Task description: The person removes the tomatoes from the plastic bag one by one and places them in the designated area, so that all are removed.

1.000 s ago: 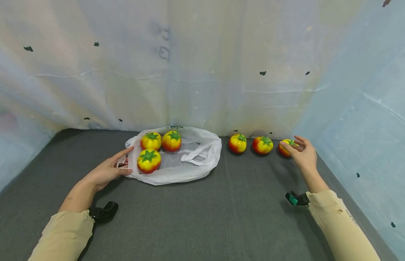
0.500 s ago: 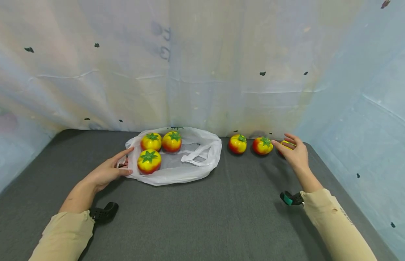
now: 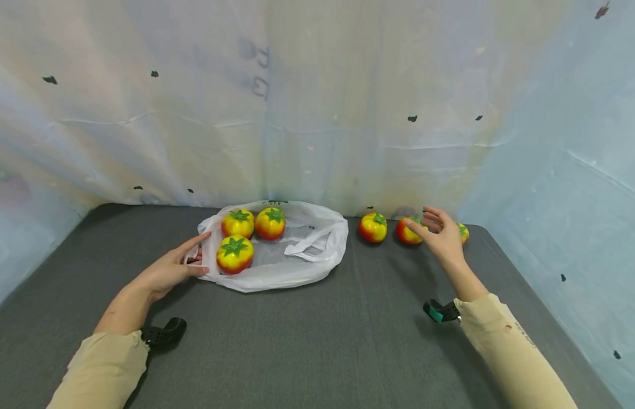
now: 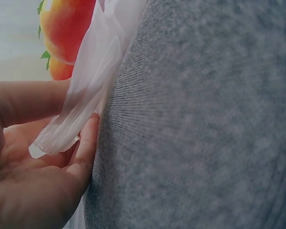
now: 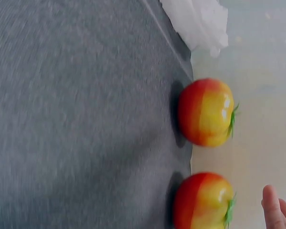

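Note:
At the left, my left hand (image 3: 169, 271) holds the near-left edge of a white plastic bag (image 3: 276, 279). The bag's folded film passes between thumb and fingers in the left wrist view (image 4: 81, 100). Inside the spread bag sit three red-and-yellow tomatoes with green leaf tops, one tomato (image 3: 235, 254) in front of two. Right of the bag, three more stand in a row. My right hand (image 3: 442, 241) hovers with spread fingers beside the middle tomato (image 3: 406, 232), holding nothing. It partly covers the rightmost tomato (image 3: 464, 233). The row's left tomato (image 3: 373, 227) stands apart from the hand.
A dark grey cloth (image 3: 307, 346) covers the table. A pale sheet (image 3: 322, 113) with small dark marks hangs right behind the bag and the row, and a bluish one (image 3: 578, 187) closes the right side. Each wrist wears a black strap mount (image 3: 166, 333).
My right hand has moved left, from the rightmost tomato to beside the middle one, with nothing in it. My left hand, the bag and the tomatoes have stayed in place.

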### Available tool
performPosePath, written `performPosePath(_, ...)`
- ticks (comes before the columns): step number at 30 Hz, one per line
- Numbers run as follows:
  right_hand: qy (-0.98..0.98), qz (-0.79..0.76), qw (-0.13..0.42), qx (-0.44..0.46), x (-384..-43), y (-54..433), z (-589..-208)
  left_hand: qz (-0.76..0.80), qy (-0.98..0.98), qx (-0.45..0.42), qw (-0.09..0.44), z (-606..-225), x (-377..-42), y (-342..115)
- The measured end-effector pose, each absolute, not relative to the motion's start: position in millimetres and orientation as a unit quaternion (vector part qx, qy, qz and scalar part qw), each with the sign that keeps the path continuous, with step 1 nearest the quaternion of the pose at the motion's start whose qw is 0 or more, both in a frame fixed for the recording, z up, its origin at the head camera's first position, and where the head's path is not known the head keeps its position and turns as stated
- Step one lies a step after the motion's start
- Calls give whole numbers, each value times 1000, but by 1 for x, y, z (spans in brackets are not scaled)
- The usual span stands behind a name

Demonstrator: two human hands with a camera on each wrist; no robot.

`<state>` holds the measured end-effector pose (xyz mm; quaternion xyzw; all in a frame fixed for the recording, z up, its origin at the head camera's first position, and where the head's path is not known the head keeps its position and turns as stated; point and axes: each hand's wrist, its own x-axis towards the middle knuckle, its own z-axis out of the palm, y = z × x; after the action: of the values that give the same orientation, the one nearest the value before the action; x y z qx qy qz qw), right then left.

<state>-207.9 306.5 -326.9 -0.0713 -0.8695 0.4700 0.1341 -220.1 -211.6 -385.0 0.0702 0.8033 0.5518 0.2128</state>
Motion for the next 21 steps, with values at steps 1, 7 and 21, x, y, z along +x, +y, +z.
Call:
performPosePath(1,-868,473,133,-68,-209,304,-327,551,804,70,213,-385,-220,-212)
performPosePath(7,-867,477,131,-49,-213,293,-329,550,804,70,214,-384,-220,-212)
performPosePath(21,-867,484,113,-21,-222,262,-333,548,807,65,210,-384,-219,-210)
